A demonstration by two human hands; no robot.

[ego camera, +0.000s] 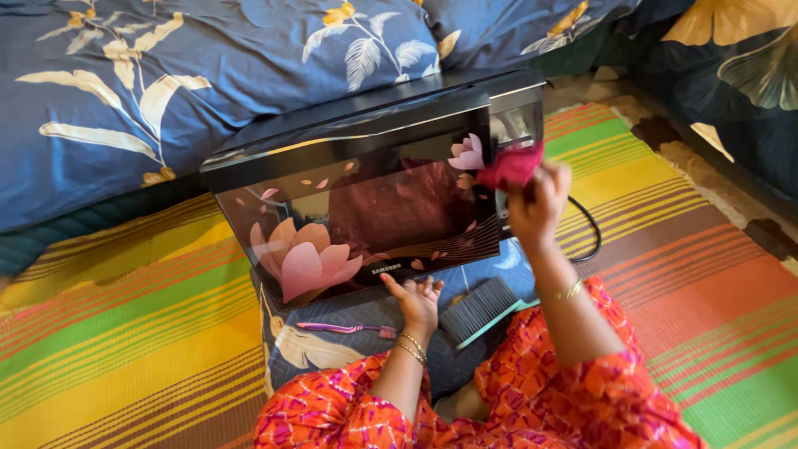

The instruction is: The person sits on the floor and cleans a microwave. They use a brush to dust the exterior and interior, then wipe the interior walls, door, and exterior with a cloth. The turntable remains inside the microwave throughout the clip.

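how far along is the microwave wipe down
Done: cannot tell; no part looks plainly cleaner. In hand: the right hand presses a red cloth on the microwave beside its control panel, while the left hand steadies the door's lower edge. Left: brush and toothbrush lie in front, not in hand.

microwave door [366, 216]: glossy, glass-like | rag [509, 166]: soft cloth | mat [125, 333]: woven, matt | brush [480, 309]: probably plastic

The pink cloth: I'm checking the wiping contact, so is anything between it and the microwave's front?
Nothing visible. The right hand presses the pink cloth straight against the microwave by its control panel; the left hand rests lower at the door's bottom edge.
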